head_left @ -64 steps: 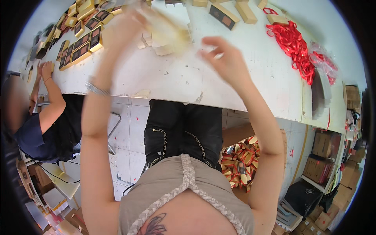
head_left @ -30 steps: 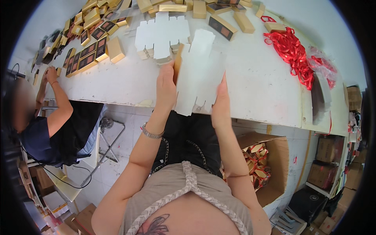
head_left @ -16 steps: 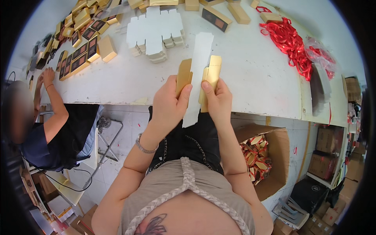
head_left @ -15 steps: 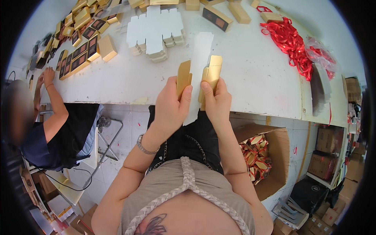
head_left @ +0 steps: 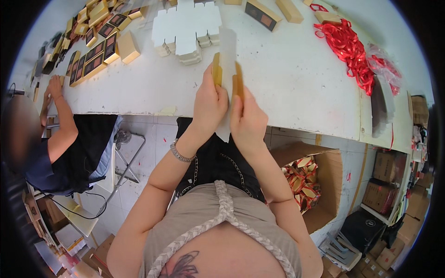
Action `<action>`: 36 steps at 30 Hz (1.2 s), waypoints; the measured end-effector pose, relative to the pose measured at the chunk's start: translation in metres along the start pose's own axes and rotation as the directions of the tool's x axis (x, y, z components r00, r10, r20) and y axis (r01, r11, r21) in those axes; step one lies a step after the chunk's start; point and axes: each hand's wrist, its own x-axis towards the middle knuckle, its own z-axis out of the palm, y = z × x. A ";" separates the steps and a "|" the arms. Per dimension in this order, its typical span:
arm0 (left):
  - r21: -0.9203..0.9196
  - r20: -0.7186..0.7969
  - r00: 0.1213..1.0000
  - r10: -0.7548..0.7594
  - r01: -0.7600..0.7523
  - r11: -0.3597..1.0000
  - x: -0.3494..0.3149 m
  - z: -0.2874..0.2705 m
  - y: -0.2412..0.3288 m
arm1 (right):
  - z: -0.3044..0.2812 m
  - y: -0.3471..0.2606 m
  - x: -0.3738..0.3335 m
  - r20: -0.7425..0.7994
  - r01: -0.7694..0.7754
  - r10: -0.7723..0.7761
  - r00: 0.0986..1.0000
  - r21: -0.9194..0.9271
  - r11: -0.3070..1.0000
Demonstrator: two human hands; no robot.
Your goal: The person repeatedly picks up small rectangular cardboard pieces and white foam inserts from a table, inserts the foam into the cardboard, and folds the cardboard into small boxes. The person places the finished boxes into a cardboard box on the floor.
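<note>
Above the table's near edge, my left hand (head_left: pixel 210 103) and my right hand (head_left: pixel 247 121) grip a part-folded cardboard box (head_left: pixel 227 55) from both sides. Its middle is a long, white, slightly blurred panel that hangs down past the table edge. A gold side flap (head_left: pixel 217 69) sticks up beyond my left fingers, and another gold flap (head_left: pixel 238 81) rises from my right hand. Both hands are closed, thumbs on the inner faces. Just past the box lies a stack of white, flat-cut cardboard blanks (head_left: pixel 185 32).
Gold boxes with dark window fronts (head_left: pixel 95 62) crowd the table's far left. Red ribbons (head_left: pixel 343 53) lie heaped at the right. Below the table stands a carton (head_left: pixel 327 185) of red and gold pieces. At left a co-worker's arm (head_left: pixel 64 116) reaches onto the table.
Both hands have moved up and turned, so the gold flaps now show nearly edge-on. The right hand has come closer to the left. My view has shifted slightly.
</note>
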 end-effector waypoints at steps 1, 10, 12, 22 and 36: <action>-0.003 0.027 0.998 -0.053 0.053 0.999 0.000 0.000 0.001 | 0.001 -0.001 0.001 0.002 0.046 -0.046 0.999 -0.027 0.999; -0.244 0.154 0.988 -0.027 0.064 0.968 0.005 0.001 -0.014 | -0.016 0.019 0.028 0.412 -0.422 0.350 0.841 0.096 0.901; -0.160 0.171 0.985 0.020 0.008 0.987 0.005 0.008 -0.021 | -0.011 0.022 0.031 0.456 -0.422 0.384 0.803 -0.021 0.906; -0.229 0.375 0.924 -0.071 0.167 0.959 0.014 0.006 -0.024 | 0.003 0.045 0.017 0.316 -0.618 0.533 0.785 0.452 0.643; -0.180 0.196 0.977 0.084 -0.048 0.983 0.018 0.014 -0.031 | 0.018 0.030 0.013 0.013 -0.387 0.423 0.906 0.429 0.816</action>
